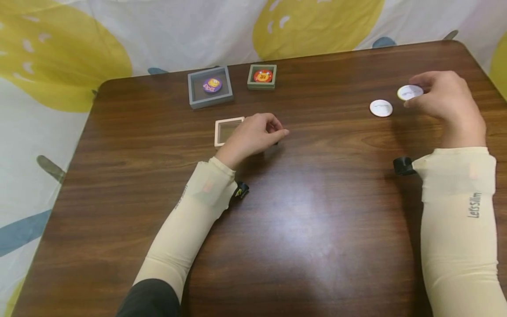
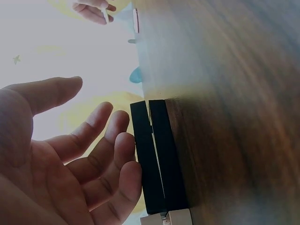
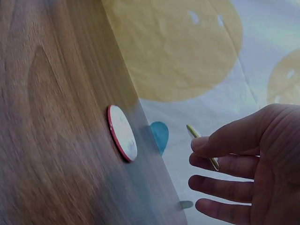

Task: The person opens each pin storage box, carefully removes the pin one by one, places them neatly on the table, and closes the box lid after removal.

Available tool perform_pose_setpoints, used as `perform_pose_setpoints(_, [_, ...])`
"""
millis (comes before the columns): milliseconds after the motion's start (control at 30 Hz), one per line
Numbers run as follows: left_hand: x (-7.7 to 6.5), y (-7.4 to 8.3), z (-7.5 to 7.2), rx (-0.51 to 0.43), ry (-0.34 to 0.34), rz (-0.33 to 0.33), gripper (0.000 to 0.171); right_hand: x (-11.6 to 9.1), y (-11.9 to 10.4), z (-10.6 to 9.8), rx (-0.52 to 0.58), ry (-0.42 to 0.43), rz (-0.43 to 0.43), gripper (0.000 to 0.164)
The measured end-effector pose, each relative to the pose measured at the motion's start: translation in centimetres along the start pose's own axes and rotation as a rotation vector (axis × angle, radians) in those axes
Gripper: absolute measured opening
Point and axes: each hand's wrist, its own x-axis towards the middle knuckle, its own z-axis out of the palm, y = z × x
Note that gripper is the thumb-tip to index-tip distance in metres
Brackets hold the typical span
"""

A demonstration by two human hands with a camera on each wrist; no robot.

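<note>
My right hand (image 1: pixel 447 97) pinches a round white badge (image 1: pixel 409 92) between thumb and fingers, above the table. Its edge looks yellow-green in the right wrist view. Beside it on the table lies a second round badge (image 3: pixel 123 133), white on top with a red rim. My left hand (image 1: pixel 255 134) is over a black square display frame (image 2: pixel 161 154), mostly hidden in the head view. In the left wrist view the fingers are loosely bent with the thumb apart, and the fingertips are at the frame's side. Left of that hand is a cream display frame (image 1: pixel 216 134), partly covered.
At the back of the brown table (image 1: pixel 317 255) sit a grey frame (image 1: pixel 191 92) holding a purple badge (image 1: pixel 212 85) and a smaller green frame (image 1: pixel 261 86) holding a red badge (image 1: pixel 263 76). A patterned cloth (image 1: pixel 190 31) hangs behind.
</note>
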Motion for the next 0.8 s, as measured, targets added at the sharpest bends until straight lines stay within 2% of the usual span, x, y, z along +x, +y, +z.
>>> perform_pose_setpoints(133, [0.0, 0.0, 0.0, -0.001, -0.001, -0.001, 0.030, 0.0, 0.6, -0.1, -0.012, -0.004, 0.014, 0.058])
perform_pose_setpoints(333, [0.0, 0.0, 0.1, -0.002, 0.000, -0.002, 0.029, 0.5, 1.3, 0.1, 0.000, -0.056, 0.008, 0.059])
perform_pose_setpoints(567, [0.0, 0.0, 0.2, -0.009, 0.000, -0.001, 0.028, 0.9, 2.4, 0.8, 0.005, -0.100, 0.048, 0.059])
perform_pose_setpoints(800, [0.1, -0.1, 0.2, 0.004, 0.011, 0.007, 0.027, 1.3, 2.6, 1.3, -0.008, -0.089, 0.069, 0.055])
